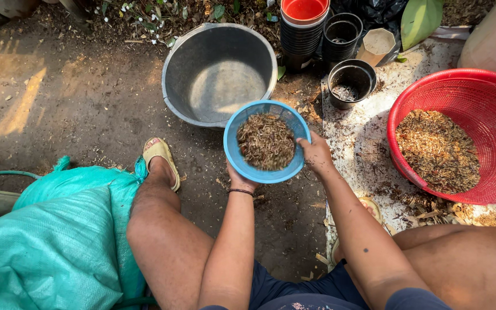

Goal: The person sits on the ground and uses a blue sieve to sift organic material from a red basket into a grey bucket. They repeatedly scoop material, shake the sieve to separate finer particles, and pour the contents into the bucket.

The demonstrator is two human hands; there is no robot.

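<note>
I sat low on the dirt with my knees wide apart. I held a blue sieve (266, 141) in both hands. My left hand (240, 179) was under its near edge, fingers curled up around the bottom. My right hand (316, 152) pinched the rim on the right side. So both hands were closed tight on it.

The sieve was up in the air — between my knees, just in front of a big grey tub (218, 73). The tub looked bare inside. The sieve was full of dry brown bits (266, 140), like chopped husk.

On my right sat a red basket (460, 135) with more of the same brown stuff heaped in it. It rested on a white sheet (363, 146) with crumbs all over. Past that were some black pots (349, 83), and one stack had a red pot on top. On my left lay a green sack (58, 241). My foot in a yellow sandal (161, 158) was beside it.

I think the trick was to keep the sieve flat and shake it in small, quick moves — not big ones. Big shakes could toss bits over the rim. I guessed it was best to hold it over the tub, so whatever fell went in there and not on the dirt.
</note>
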